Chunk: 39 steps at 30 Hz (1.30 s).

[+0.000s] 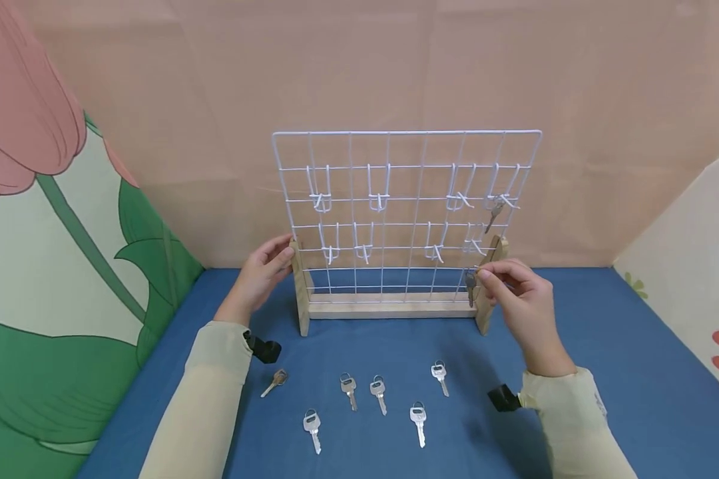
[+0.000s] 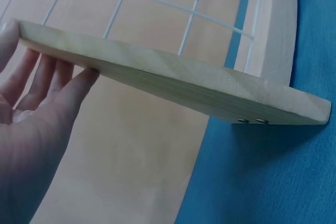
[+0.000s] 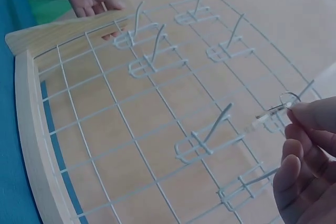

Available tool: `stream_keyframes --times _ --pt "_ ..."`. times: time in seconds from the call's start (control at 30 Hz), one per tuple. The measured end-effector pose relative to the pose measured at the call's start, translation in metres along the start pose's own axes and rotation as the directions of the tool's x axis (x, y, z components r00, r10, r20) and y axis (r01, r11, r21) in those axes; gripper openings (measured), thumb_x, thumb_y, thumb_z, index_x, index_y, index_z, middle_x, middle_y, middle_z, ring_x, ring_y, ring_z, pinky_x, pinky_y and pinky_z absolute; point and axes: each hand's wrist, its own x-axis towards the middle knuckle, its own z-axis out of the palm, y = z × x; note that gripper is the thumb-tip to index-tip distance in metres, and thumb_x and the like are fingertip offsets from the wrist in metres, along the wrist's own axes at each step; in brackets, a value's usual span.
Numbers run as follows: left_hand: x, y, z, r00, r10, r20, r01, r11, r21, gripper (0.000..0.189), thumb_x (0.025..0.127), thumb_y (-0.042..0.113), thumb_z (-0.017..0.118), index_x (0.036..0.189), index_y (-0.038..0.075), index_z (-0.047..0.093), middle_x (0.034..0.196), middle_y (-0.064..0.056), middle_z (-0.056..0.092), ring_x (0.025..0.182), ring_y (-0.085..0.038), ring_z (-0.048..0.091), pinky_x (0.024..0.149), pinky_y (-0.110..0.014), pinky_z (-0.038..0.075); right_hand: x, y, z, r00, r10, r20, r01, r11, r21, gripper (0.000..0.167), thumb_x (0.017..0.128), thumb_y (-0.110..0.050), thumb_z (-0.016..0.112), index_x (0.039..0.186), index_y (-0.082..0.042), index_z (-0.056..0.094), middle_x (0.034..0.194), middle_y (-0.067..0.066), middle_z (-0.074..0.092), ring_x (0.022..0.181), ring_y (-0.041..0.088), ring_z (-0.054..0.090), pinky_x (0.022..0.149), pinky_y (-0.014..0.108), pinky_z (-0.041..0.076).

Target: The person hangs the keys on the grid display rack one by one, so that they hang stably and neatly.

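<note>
Key (image 1: 470,291), small and metal, hanging blade down from my right hand (image 1: 518,293), whose thumb and fingertips pinch it by its upper end. Taking the centre of the white wire rack (image 1: 407,132) as the middle of a clock, the key is between 4 and 5 o'clock, just beside the right upright (image 1: 484,320). With so little of it gripped, I judge it could drop if the pinch loosens, or snag if I drag it across the rack. At 8 to 9 o'clock my left hand (image 1: 263,273) holds the left upright (image 1: 302,299) near its top; should that hold slacken while my right hand bumps the rack, the whole frame could shift. A second key (image 1: 495,211) hangs from an upper hook (image 1: 509,201) at 3 o'clock; a knock might swing it off. Six more keys (image 1: 311,424) lie apart on the blue worktop (image 1: 611,332) between 5 and 8 o'clock.
</note>
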Motion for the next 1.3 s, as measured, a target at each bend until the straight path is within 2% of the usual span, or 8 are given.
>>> stream_keyframes --times 0.23,0.5,0.77,1.03,1.3 --pt "0.0 -0.001 0.008 1.0 0.005 0.005 -0.005 0.999 -0.049 0.054 0.109 0.019 0.049 0.157 0.002 0.032 0.157 -0.019 0.035 0.141 -0.026 0.037 0.119 -0.05 0.029 0.002 0.004 -0.007 0.994 -0.002 -0.114 0.007 0.999 0.044 0.012 0.094 0.002 0.069 0.098 0.013 0.07 0.085 0.002 0.062 0.061 0.013 0.053 0.054 0.018 0.048" --pt "-0.002 0.0 0.007 1.0 0.012 -0.018 -0.013 0.999 -0.049 0.053 0.109 0.019 0.048 0.157 0.003 0.032 0.155 -0.019 0.036 0.142 -0.026 0.037 0.119 -0.05 0.03 0.011 0.02 -0.007 0.984 0.043 -0.175 -0.059 0.995 -0.084 0.018 0.097 -0.011 0.071 0.101 0.006 0.073 0.081 -0.005 0.059 0.059 0.009 0.053 0.054 0.016 0.048" --pt "-0.004 -0.004 0.008 0.999 0.019 -0.031 -0.021 0.999 -0.045 0.053 0.109 0.018 0.046 0.157 0.002 0.031 0.156 -0.02 0.035 0.141 -0.026 0.036 0.119 -0.049 0.03 0.022 0.039 0.0 0.973 0.13 -0.192 -0.159 0.977 -0.14 0.023 0.097 -0.019 0.071 0.106 0.002 0.074 0.088 -0.01 0.059 0.062 0.003 0.054 0.055 0.012 0.05" --pt "-0.006 -0.001 0.011 0.999 0.026 -0.022 -0.027 0.999 -0.025 0.057 0.109 0.025 0.047 0.158 0.004 0.029 0.158 -0.023 0.031 0.146 -0.03 0.032 0.119 -0.05 0.029 0.03 0.045 0.007 0.96 0.13 -0.247 -0.171 0.973 -0.155 0.023 0.097 -0.018 0.071 0.105 0.003 0.074 0.082 -0.012 0.059 0.06 0.004 0.052 0.05 0.013 0.045" --pt "-0.004 0.0 0.011 0.999 0.031 -0.016 -0.032 0.998 -0.048 0.054 0.11 0.019 0.044 0.158 0.001 0.028 0.159 -0.025 0.03 0.148 -0.033 0.03 0.119 -0.05 0.028 0.035 0.048 0.013 0.965 0.09 -0.246 -0.155 0.954 -0.258 0.023 0.097 -0.018 0.071 0.105 0.003 0.074 0.088 -0.012 0.056 0.069 0.003 0.052 0.053 0.012 0.041"
